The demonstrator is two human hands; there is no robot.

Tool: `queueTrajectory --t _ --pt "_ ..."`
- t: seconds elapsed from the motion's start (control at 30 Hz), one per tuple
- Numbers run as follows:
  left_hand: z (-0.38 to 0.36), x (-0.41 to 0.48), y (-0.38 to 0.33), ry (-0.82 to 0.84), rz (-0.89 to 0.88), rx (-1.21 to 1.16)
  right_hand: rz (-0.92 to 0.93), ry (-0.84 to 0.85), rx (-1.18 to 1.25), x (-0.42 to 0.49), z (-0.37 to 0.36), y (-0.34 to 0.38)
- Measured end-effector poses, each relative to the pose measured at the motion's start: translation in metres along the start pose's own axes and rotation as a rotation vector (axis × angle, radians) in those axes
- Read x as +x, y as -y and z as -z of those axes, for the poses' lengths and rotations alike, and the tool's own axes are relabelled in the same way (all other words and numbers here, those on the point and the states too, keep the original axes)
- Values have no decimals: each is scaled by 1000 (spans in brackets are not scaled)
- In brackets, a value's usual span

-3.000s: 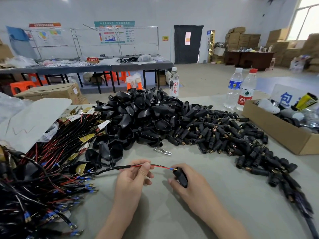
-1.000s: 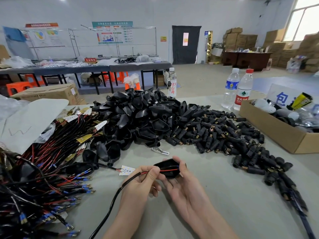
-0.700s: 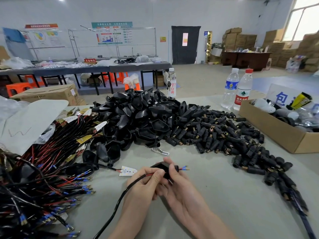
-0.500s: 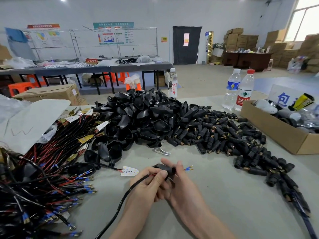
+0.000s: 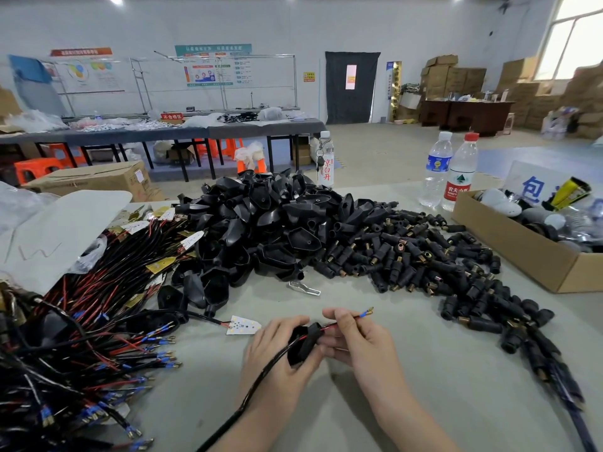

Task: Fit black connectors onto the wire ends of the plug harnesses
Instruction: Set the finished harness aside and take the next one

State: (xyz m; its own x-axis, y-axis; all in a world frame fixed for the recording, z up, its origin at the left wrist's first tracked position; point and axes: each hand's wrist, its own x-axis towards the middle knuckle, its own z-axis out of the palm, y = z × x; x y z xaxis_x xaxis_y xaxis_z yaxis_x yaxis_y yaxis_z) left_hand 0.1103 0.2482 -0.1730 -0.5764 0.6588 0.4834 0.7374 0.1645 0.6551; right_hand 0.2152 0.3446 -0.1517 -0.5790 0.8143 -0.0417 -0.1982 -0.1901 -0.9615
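- Grey worktable (image 5: 408, 402) carries a big heap of black shells (image 5: 261, 230).
- Just in front of that heap, the left hand (image 5: 277, 352) grasps one black connector (image 5: 305, 345).
- Beside it, the right hand (image 5: 362, 344) pinches the wire ends (image 5: 356, 317) that stick out of the connector, tips pointing toward the heap.
- Harness bundle (image 5: 81, 321) lies left of the heap, and a cardboard box (image 5: 522, 252) sits right of it.

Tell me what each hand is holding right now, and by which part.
The left hand grips the black connector shell around its body. The right hand pinches the harness wires just beyond the shell, short of their blue-sleeved terminals.
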Motion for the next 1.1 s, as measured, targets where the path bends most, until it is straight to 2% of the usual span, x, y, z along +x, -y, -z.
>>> queueTrajectory --t 0.1,0.37,0.53,0.63,0.8,1.1 --pt "4 0 4 -12 -3 13 21 -22 -24 4 7 4" --pt "12 -1 5 116 -17 71 32 -71 -78 9 22 10" --pt "18 -1 3 180 179 -282 -9 -63 -53 10 23 6" --pt "24 2 2 187 265 -401 -24 -62 -37 11 25 5" --pt "31 8 -2 55 361 -727 -27 -108 -25 14 28 5" --pt "32 16 15 -78 473 -941 4 -281 77 22 56 18"
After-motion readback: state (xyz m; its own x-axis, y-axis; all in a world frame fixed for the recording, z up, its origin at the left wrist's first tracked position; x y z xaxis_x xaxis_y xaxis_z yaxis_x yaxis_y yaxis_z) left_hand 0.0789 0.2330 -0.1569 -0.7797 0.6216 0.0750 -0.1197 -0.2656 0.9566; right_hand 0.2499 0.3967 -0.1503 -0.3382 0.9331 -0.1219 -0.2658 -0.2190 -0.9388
